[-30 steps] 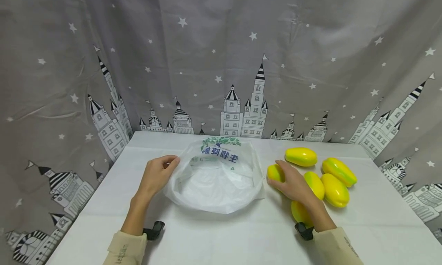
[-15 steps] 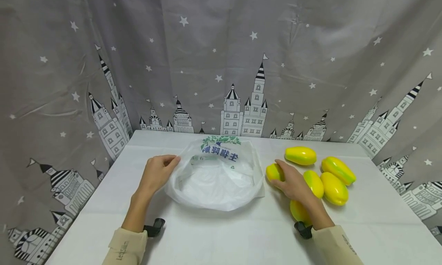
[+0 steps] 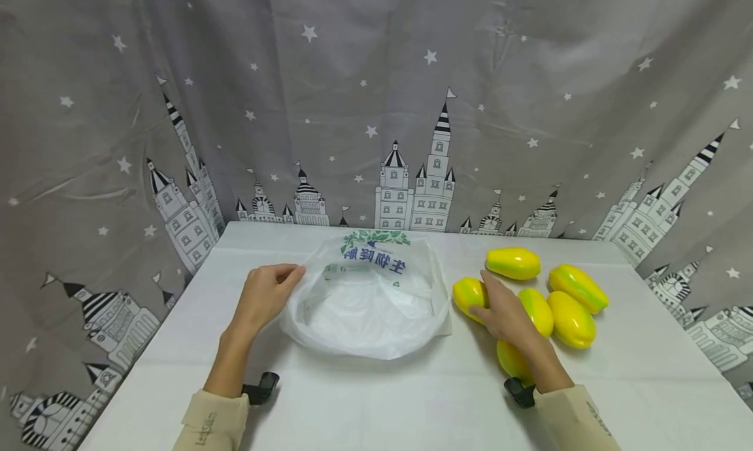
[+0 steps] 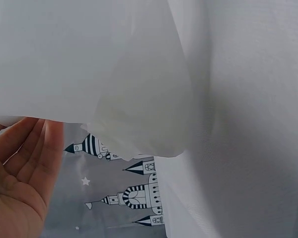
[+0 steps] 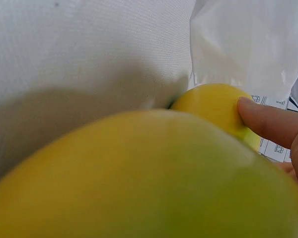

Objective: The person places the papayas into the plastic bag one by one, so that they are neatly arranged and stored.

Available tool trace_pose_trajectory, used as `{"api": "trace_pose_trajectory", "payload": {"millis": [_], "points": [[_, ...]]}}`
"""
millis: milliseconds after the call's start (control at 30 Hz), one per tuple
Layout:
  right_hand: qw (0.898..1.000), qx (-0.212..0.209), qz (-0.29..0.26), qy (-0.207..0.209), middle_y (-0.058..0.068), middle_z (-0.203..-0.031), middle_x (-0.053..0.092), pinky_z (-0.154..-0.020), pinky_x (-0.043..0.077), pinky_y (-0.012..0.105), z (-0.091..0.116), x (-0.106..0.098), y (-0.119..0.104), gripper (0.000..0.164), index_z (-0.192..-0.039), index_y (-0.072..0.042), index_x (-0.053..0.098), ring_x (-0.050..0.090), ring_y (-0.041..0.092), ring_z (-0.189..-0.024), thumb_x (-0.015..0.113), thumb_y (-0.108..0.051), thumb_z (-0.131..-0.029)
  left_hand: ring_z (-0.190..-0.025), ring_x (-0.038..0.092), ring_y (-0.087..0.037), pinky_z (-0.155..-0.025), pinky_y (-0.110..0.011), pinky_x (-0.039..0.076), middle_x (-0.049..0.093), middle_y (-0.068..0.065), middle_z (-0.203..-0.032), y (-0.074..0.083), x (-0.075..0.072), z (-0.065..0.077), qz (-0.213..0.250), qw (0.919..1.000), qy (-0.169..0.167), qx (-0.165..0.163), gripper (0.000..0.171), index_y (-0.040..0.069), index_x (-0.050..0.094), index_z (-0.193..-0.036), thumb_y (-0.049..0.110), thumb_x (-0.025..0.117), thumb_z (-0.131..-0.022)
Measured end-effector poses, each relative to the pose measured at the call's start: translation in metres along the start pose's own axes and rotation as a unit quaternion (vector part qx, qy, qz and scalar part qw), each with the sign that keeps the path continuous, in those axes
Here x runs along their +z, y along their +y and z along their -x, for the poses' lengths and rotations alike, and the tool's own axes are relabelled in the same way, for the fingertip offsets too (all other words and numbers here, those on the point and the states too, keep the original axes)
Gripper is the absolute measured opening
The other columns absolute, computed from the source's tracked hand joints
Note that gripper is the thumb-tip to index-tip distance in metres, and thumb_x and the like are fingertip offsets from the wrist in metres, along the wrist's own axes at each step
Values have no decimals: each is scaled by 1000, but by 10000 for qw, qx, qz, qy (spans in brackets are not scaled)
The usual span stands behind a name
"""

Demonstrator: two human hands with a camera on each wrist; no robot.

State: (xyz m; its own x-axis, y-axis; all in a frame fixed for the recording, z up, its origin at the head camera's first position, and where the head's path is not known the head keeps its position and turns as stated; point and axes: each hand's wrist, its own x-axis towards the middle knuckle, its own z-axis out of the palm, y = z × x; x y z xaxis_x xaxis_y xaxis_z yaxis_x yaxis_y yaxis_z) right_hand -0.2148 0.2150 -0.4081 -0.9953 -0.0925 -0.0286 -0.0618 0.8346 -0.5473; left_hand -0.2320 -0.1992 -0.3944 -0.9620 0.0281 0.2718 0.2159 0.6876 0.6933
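A white plastic bag [image 3: 370, 333] with green leaves and blue lettering stands in the middle of the table, its mouth spread wide. My left hand [image 3: 270, 294] pinches the bag's left rim between thumb and fingers. In the left wrist view the fingers of the left hand [image 4: 25, 173] pass behind the white film, which hides their tips. Just right of the bag, my right hand [image 3: 507, 310] holds the near end of a yellow-green papaya [image 3: 468, 295]. In the right wrist view the thumb [image 5: 268, 119] presses on that papaya [image 5: 208, 101].
Beside and behind the right hand lie several more papayas [image 3: 570, 320], one [image 3: 514, 359] partly under the right wrist. Another papaya [image 5: 154, 183] fills the lower right wrist view. A grey curtain [image 3: 329, 111] with castles and stars hangs behind the white table [image 3: 376, 405].
The right thumb and fingers have slid back along the papaya, so more of it shows. The left hand and the bag have hardly moved.
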Motion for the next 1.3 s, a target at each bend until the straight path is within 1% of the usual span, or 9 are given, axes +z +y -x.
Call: {"api": "trace_pose_trajectory", "payload": {"millis": [133,300,467,700,867,1100,1300], "points": [[9997,173,100,-143,29,-148,38,-109,28,58,0,-1,0,71,-149,9,29,38,45,-134,67,-16,-95,-104,65,-37,-87,-50,52,68,-21,-114,-1,0,1,-23,10000,18,32,42,-5,67,-121,30,55,-102],[9995,259,61,-174,27,-148,40,-109,30,58,1,-1,1,70,-149,7,31,41,43,-132,68,-18,-94,-103,65,-37,-86,-50,52,68,-21,-114,0,0,1,-44,10000,-3,68,41,-5,67,-121,29,55,-102],[9997,179,28,-183,27,-148,40,-109,30,58,2,1,2,70,-149,6,32,41,43,-132,68,-19,-95,-105,65,-37,-88,-50,52,68,-21,-115,1,-1,2,-89,9999,-111,47,40,-4,67,-121,29,55,-102],[9999,89,14,-143,27,-148,40,-108,30,59,2,-2,3,70,-150,5,32,39,44,-133,67,-19,-95,-105,65,-37,-87,-51,52,69,-21,-114,3,-1,0,-148,9998,-116,112,39,-5,67,-121,28,55,-102],[9999,41,59,-143,27,-148,39,-108,30,59,1,-2,4,70,-150,6,32,40,45,-132,67,-19,-95,-105,65,-38,-87,-50,52,68,-22,-114,4,-1,0,-191,9997,-150,51,40,-5,66,-122,28,55,-102],[9998,136,43,-132,26,-148,40,-107,31,60,2,-2,5,70,-150,4,33,41,44,-131,68,-21,-94,-106,64,-38,-88,-51,51,68,-22,-115,4,-1,0,-227,9996,-159,35,41,-6,66,-123,28,55,-102],[9999,128,9,-66,26,-147,42,-107,31,59,4,-2,5,70,-149,3,35,42,43,-131,69,-22,-94,-107,64,-38,-89,-51,51,68,-22,-115,3,0,-1,-200,9997,-155,18,41,-5,66,-122,28,55,-102]]}}
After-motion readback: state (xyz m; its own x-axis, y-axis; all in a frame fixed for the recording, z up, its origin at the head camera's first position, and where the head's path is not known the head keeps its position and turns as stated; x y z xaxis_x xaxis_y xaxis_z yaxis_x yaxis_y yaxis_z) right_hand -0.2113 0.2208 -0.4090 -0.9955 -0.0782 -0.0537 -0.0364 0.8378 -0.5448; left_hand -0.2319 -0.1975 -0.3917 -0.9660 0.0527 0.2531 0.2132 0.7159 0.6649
